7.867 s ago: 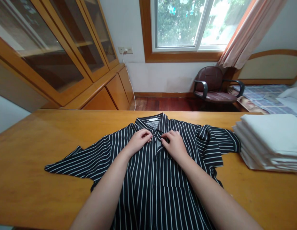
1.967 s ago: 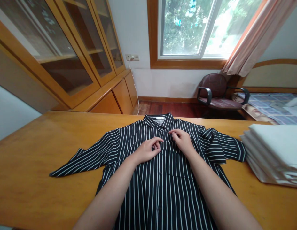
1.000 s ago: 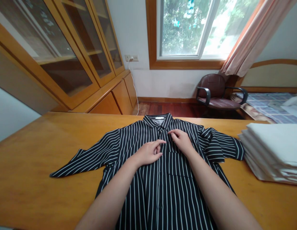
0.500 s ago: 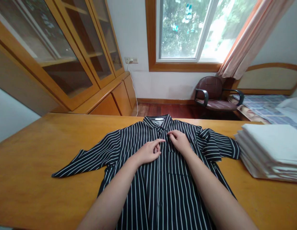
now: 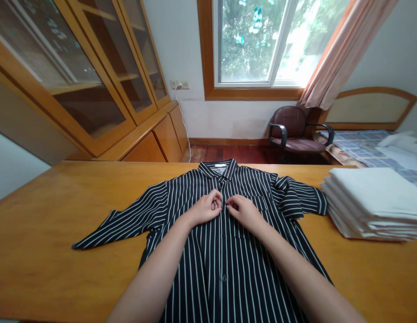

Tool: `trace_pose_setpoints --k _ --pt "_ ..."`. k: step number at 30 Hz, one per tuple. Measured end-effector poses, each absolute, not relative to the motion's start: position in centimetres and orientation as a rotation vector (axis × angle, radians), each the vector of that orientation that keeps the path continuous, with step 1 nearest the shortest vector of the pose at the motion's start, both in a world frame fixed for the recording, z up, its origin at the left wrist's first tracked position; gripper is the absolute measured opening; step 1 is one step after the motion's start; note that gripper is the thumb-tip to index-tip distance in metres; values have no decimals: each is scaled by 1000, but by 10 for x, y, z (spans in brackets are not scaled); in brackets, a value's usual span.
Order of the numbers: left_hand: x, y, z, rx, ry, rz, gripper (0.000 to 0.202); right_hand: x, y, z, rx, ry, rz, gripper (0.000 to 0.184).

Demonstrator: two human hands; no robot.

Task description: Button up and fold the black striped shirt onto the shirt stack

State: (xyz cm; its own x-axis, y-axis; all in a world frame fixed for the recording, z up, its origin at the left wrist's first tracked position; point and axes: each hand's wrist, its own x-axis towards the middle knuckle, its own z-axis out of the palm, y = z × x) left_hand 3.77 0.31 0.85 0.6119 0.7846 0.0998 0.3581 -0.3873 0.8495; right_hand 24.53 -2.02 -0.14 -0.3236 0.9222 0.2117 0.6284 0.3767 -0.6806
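Observation:
A black shirt with white stripes (image 5: 203, 273) lies front up, its collar (image 5: 218, 169) pointing away from me. At the upper button placket, my left hand (image 5: 207, 207) has its fingers curled and its thumb and forefinger closed on the fabric edge. Just across from it, my right hand (image 5: 243, 211) pinches the placket, covering part of the chest pocket. A dark button (image 5: 224, 278) shows lower down the front. One sleeve (image 5: 137, 217) stretches out to the left; the other (image 5: 297, 197) is bunched on the right. The fingers hide any button between them.
The shirt rests on a wooden table (image 5: 36, 251). A stack of white folded cloth or sheets (image 5: 379, 193) stands at the right, beside the cuff. Beyond the table are a maroon armchair (image 5: 291, 128), a bed (image 5: 370, 146) and a glass-door cabinet (image 5: 127, 80).
My right hand has come down from below the collar to the placket, opposite my left hand. My left hand's extended forefinger has curled in. The view has shifted slightly.

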Motion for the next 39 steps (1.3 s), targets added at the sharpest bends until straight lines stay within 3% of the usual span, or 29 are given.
trace_pose_setpoints --k 8,39 --pt "36 3 12 2013 962 657 12 243 -25 -2 -1288 -2168 624 11" --pt "37 4 16 1845 924 612 13 245 -25 -5 -1257 -2140 649 9"
